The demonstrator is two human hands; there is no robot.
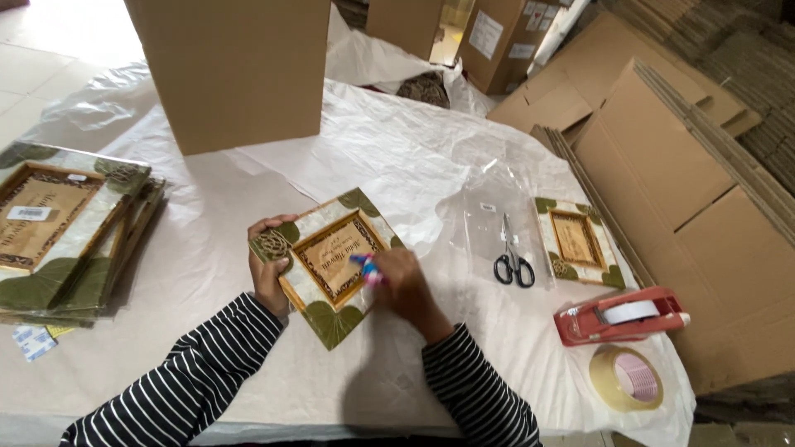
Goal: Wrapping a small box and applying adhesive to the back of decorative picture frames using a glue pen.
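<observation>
Wooden leaf-cornered picture frame [325, 263] gripped at its edge by left hand [269, 269], right hand [403, 285] pinching small coloured object [367, 269] upon it, scissors [512, 257] nearby

Head view. The left hand [269, 263] grips the corner of a decorated picture frame [327, 263] lying tilted on the paper-covered table [207, 248]; the right hand [404, 285] presses a small pink-and-blue object [368, 269] — kind unclear — onto its centre. Right of it lie black-handled scissors [513, 257], a second frame [578, 242], a red tape dispenser [621, 314] and a tape roll [627, 378]; a stack of frames [62, 232] sits left.
</observation>
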